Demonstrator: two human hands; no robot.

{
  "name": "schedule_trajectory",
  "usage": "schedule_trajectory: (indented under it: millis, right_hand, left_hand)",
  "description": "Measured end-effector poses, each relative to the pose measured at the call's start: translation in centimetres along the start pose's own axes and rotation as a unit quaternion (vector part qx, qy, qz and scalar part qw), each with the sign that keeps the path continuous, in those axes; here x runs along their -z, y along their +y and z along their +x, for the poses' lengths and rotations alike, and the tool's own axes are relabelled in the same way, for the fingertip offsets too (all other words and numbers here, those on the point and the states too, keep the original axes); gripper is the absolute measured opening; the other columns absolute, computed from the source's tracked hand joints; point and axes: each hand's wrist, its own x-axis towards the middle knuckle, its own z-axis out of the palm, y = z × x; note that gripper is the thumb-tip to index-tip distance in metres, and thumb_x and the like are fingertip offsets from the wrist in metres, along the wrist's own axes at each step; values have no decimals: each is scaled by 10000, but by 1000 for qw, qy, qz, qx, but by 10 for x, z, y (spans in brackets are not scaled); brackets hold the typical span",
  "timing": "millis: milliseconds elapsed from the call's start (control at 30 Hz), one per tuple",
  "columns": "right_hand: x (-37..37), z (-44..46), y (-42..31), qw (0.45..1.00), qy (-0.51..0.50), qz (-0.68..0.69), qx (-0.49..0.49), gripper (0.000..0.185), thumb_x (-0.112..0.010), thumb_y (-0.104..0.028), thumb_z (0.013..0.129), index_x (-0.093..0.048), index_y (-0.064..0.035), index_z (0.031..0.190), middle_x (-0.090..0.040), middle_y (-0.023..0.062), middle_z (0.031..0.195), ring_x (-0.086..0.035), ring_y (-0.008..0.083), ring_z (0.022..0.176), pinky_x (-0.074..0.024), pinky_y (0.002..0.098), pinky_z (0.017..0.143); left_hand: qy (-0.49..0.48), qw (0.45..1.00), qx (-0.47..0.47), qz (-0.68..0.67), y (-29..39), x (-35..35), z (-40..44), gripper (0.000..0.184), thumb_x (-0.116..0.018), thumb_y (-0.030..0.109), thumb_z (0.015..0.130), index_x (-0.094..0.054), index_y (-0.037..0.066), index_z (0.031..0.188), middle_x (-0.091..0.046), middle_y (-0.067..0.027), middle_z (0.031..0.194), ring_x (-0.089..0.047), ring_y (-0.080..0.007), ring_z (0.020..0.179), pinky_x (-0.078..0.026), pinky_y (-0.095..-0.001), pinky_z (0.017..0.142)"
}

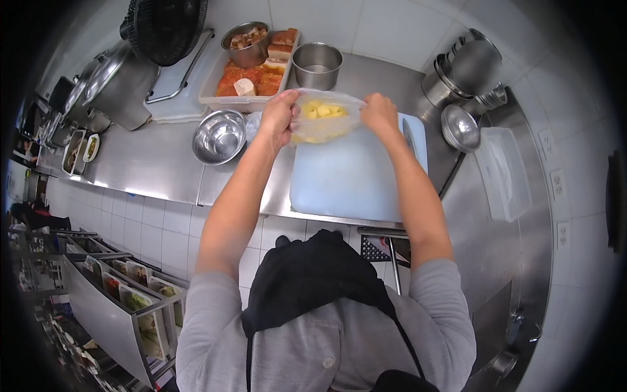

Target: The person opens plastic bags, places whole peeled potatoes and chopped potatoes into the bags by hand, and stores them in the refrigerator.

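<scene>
Both hands hold a clear plastic bag [326,134] by its rim, one on each side, above the far end of a pale blue cutting board [346,176]. Yellow chunks [324,110], perhaps cut fruit or potato, lie inside it. My left hand [282,117] is closed on the bag's left edge. On the opposite edge, my right hand [380,114] is closed too. Close to my left hand stands a shiny steel bowl [220,137]. A knife [409,136] lies along the board's right side, partly hidden by my right forearm.
Behind the bag, a steel pot [317,65] stands beside a white tub [248,101] of reddish food and meat blocks. Steel bowls [461,127] and stacked pots are at right, near a clear plastic container [504,173]. A black fan [166,29] rises at back left.
</scene>
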Motion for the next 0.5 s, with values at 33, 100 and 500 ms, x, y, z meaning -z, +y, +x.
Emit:
schedule_trajectory:
  millis: [33,100,500]
  right_hand:
    - [10,4,-2,1000,-13,22,-6,200,-741,-232,781,-726,-47,855,-691,180,765,-677,311,759,-528,430,742]
    - [58,13,-20,990,-46,130,-40,195,-744,-221,775,-723,-43,854,-679,149,719,-662,259,707,-516,380,702]
    - [110,26,-13,954,-30,296,-34,212,-784,-198,733,-727,-21,834,-670,52,704,-593,140,635,-470,328,607]
  left_hand:
    - [10,1000,-3,21,13,-6,-5,211,-535,219,998,-660,60,1056,-428,70,590,-329,-45,443,-259,-215,392]
    - [2,998,-22,55,32,-11,-12,199,-536,207,999,-670,63,1031,-430,74,590,-332,-39,441,-263,-210,389]
    - [-102,985,-40,131,54,-50,-36,171,-571,126,974,-659,26,1081,-454,74,580,-383,-18,436,-325,-195,394]
